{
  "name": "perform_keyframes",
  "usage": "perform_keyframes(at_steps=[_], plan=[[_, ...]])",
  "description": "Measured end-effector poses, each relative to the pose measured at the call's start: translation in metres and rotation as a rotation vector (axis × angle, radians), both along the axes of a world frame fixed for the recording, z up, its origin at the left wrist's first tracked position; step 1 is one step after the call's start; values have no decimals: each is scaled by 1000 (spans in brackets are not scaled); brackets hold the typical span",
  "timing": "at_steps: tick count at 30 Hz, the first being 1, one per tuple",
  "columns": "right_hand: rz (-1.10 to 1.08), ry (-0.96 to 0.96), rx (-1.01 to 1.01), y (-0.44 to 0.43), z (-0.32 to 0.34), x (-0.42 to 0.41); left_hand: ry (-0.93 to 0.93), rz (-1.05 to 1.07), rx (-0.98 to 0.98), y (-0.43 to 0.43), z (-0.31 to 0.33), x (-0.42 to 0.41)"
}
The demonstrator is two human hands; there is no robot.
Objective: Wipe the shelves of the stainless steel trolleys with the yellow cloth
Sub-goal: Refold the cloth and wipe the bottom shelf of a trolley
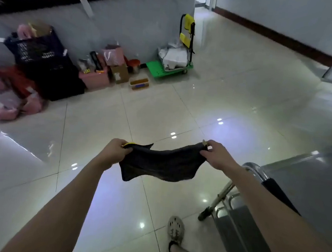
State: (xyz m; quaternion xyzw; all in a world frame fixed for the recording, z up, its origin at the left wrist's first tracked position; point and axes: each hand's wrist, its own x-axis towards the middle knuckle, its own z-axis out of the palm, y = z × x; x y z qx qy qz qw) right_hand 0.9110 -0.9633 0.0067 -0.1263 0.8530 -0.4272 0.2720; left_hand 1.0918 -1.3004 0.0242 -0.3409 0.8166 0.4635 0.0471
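Note:
A cloth (161,164) hangs stretched between both hands above the tiled floor; it looks dark grey, with a yellow edge showing at its left corner. My left hand (112,151) grips that left corner. My right hand (216,156) pinches the right corner. A stainless steel trolley (303,184) stands at the lower right, under my right forearm, with its rounded handle (254,167) just right of my right hand and a lower shelf (239,217) visible below.
Bags, a black crate (44,64), pink boxes and a cardboard box line the grey counter wall at the back left. A green platform cart (170,66) with a yellow-padded handle stands further right. The tiled floor (233,91) stretches ahead. My sandalled foot (175,232) is at the bottom.

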Motion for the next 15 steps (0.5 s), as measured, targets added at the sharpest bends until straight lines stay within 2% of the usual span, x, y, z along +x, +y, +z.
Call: perform_keyframes(at_steps=[4,6,8,10,13,15], plan=[[-267,-359,-199,-23,-13,-75,-123,16,25,-40,-16,-83],[-310,-526,-270,-34,-10,-114,-134,-3,99,-55,-18,-135],[-329,-558,-331,-44,7,-159,-65,-80,193,-69,-5,-194],[-362,-434,-394,-58,41,-213,106,-162,239,-84,22,-259],[-381,-41,-622,-66,108,-290,456,-179,255,-100,76,-351],[-317,180,-724,-58,137,-320,606,-157,290,-107,100,-401]])
